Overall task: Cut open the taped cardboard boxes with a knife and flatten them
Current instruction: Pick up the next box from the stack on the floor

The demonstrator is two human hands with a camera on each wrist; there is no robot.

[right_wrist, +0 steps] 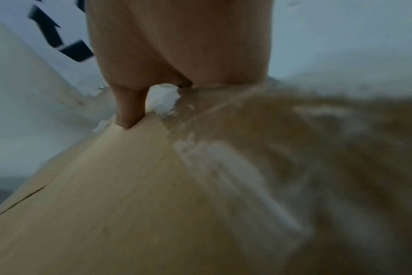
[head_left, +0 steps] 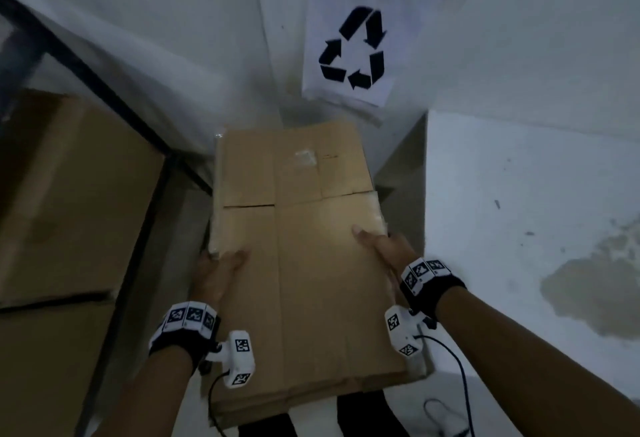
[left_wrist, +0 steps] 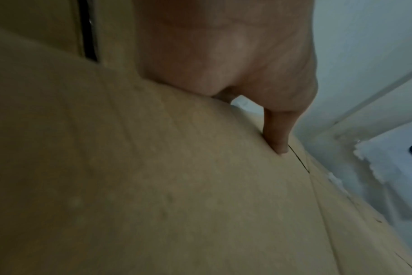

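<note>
A flattened brown cardboard box [head_left: 311,263] is held out in front of me, its far end toward a wall corner. My left hand [head_left: 218,274] grips its left edge, thumb on top and fingers hidden underneath. My right hand [head_left: 381,246] grips the right edge the same way, beside a strip of clear tape. In the left wrist view the thumb [left_wrist: 278,134] presses on the cardboard [left_wrist: 153,176]. The right wrist view shows the thumb [right_wrist: 129,109] on the cardboard [right_wrist: 106,195] near crinkled tape [right_wrist: 200,148]. No knife is in view.
A large closed cardboard box [head_left: 69,194] stands at the left, with another box [head_left: 52,367] nearer me. A sheet with a black recycling symbol [head_left: 353,49] hangs on the wall ahead. A white wall [head_left: 519,211] with worn patches lies to the right. A dark frame [head_left: 86,73] runs diagonally at upper left.
</note>
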